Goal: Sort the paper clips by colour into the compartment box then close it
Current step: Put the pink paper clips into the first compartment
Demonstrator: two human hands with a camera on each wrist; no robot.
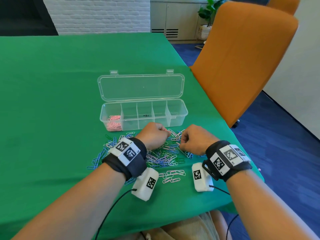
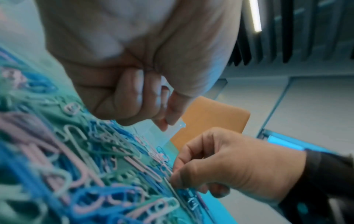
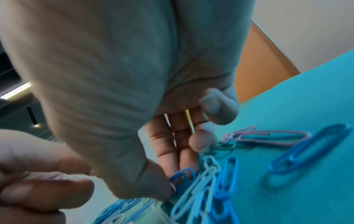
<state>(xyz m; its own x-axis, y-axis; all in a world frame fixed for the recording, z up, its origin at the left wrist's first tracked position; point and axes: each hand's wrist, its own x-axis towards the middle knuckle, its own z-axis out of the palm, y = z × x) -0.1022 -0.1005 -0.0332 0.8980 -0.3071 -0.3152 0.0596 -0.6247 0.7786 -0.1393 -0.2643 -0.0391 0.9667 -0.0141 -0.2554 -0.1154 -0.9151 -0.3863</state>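
Near edge of counter [image 1: 52, 118]: a small separate group of pink and white clips [image 1: 171, 175], about a dozen, lies between the two wrists.
Main heap [image 1: 155, 158]: paper clips in blue, green, pink and white, too many and too tangled to count, spread under and between both hands.
Left hand [image 1: 153, 135]: fingers curled tight into a fist; thumb and forefinger look pinched on a pink clip, but blur keeps the wrist view from settling it.
Right hand [image 1: 195, 140]: grip narrow, thumb and forefinger closed on a pink clip [image 1: 178, 144] at the heap's right side.
Key relation: the pink clip's long axis runs leftward from the right fingertips towards the left hand; the right hand is nearer.
Compartment box [image 1: 180, 116]: one, just beyond the hands, lid [image 1: 141, 87] open and laid back flat; five compartments in a row.
Contents: pink clips [image 1: 114, 122] in the leftmost compartment; the other four appear bare.
Judgement: pink goes far left, diagonally away from the right hand.
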